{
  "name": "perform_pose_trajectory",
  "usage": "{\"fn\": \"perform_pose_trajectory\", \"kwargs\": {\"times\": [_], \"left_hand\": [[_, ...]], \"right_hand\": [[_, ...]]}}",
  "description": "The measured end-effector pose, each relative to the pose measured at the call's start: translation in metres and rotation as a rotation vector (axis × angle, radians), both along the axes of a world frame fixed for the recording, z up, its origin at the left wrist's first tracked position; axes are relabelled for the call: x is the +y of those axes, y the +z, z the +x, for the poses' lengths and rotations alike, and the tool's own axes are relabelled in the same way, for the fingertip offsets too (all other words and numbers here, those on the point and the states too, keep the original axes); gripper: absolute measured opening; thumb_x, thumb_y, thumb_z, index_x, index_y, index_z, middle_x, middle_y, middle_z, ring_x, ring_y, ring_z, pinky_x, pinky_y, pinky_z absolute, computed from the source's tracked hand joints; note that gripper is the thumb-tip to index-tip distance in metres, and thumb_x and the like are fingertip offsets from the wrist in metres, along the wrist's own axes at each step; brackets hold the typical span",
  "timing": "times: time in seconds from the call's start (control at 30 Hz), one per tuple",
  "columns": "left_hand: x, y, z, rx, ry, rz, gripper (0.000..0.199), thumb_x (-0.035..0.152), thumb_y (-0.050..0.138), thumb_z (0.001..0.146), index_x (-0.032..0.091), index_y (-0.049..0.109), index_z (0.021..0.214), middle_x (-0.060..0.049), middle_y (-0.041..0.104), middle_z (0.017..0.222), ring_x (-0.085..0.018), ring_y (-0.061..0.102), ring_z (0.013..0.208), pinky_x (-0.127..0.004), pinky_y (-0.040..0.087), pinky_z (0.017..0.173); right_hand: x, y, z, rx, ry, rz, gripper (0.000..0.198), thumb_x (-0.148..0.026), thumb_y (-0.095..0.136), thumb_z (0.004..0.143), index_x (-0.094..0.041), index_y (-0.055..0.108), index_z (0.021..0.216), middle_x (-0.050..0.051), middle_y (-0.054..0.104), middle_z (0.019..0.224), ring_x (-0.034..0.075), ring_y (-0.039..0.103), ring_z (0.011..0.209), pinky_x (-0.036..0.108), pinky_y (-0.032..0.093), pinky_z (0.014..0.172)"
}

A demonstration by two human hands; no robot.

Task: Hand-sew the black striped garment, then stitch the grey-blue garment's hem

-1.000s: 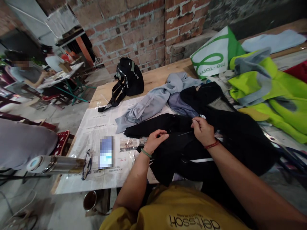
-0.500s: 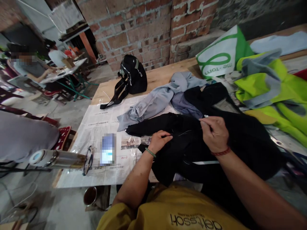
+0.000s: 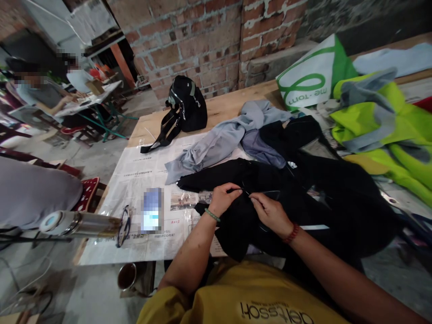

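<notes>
The black garment spreads across the centre and right of the frame. The left hand pinches a fold of it; just beside, the right hand has a narrow grip, its contents too small to tell. Grey cloth crowds the garment's upper edge, a yellow-green garment sits upper right, and a phone, glasses and flask lie lower left.
</notes>
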State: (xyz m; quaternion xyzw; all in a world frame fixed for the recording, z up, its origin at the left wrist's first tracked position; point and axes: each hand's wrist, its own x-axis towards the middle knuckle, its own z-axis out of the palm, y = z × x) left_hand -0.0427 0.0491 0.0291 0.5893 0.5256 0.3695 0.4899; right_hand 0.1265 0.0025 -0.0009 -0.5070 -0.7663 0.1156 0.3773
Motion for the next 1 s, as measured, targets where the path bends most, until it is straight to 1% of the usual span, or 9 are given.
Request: {"fn": "perform_pose_trajectory", "kwargs": {"times": [0.2,0.4,0.53,0.63,0.77,0.9,1.0], "left_hand": [[0.000,-0.001,0.000,0.022,-0.002,0.051,0.015,0.026,0.063,0.071,0.016,0.070,0.078,0.000,0.067,0.074,-0.012,0.058,0.071,-0.023,0.044,0.070],[-0.003,0.003,0.002,0.057,0.015,0.043,0.013,0.025,0.063,0.070,0.017,0.070,0.078,0.000,0.068,0.076,-0.012,0.059,0.073,-0.023,0.045,0.072],[-0.003,0.000,0.003,0.054,-0.006,0.079,0.012,0.024,0.064,0.071,0.017,0.070,0.078,0.000,0.068,0.078,-0.013,0.060,0.076,-0.024,0.046,0.075],[-0.004,-0.004,0.004,0.054,-0.022,0.148,0.011,0.023,0.064,0.071,0.017,0.070,0.079,-0.001,0.069,0.080,-0.013,0.061,0.078,-0.024,0.047,0.076],[-0.006,-0.005,0.005,0.105,-0.055,0.289,0.009,0.022,0.064,0.073,0.018,0.071,0.078,-0.003,0.068,0.078,-0.013,0.062,0.077,-0.023,0.048,0.074],[-0.009,-0.004,0.006,0.169,-0.102,0.440,0.011,0.021,0.060,0.077,0.019,0.071,0.080,-0.004,0.068,0.077,-0.013,0.062,0.075,-0.024,0.049,0.072],[-0.012,-0.005,0.007,0.207,-0.134,0.519,0.013,0.021,0.057,0.080,0.018,0.070,0.080,-0.005,0.068,0.079,-0.013,0.062,0.076,-0.025,0.050,0.073]], "right_hand": [[0.000,-0.006,0.000,-0.087,-0.013,0.007,0.021,-0.020,0.039,0.088,-0.018,0.059,0.094,0.004,0.069,0.081,0.015,0.066,0.066,0.024,0.048,0.061],[-0.001,-0.007,-0.001,-0.099,-0.021,-0.001,0.023,-0.021,0.038,0.089,-0.019,0.060,0.096,0.005,0.070,0.085,0.015,0.067,0.069,0.024,0.049,0.063],[0.000,-0.005,-0.001,-0.128,-0.027,-0.022,0.025,-0.023,0.036,0.089,-0.019,0.059,0.097,0.005,0.070,0.083,0.015,0.066,0.067,0.024,0.048,0.061],[0.000,-0.005,-0.002,-0.143,-0.038,-0.029,0.026,-0.023,0.035,0.089,-0.018,0.059,0.097,0.005,0.070,0.081,0.015,0.066,0.065,0.024,0.047,0.059],[0.000,-0.005,-0.002,-0.143,-0.045,-0.045,0.026,-0.024,0.035,0.090,-0.018,0.060,0.096,0.004,0.069,0.076,0.015,0.065,0.061,0.023,0.046,0.057],[0.000,-0.006,-0.001,-0.143,-0.048,-0.033,0.026,-0.025,0.034,0.090,-0.017,0.059,0.093,0.005,0.069,0.075,0.015,0.064,0.060,0.023,0.045,0.056],[0.000,-0.007,-0.001,-0.137,-0.054,-0.026,0.026,-0.025,0.034,0.090,-0.018,0.058,0.092,0.005,0.069,0.075,0.015,0.064,0.060,0.024,0.045,0.056]]}}
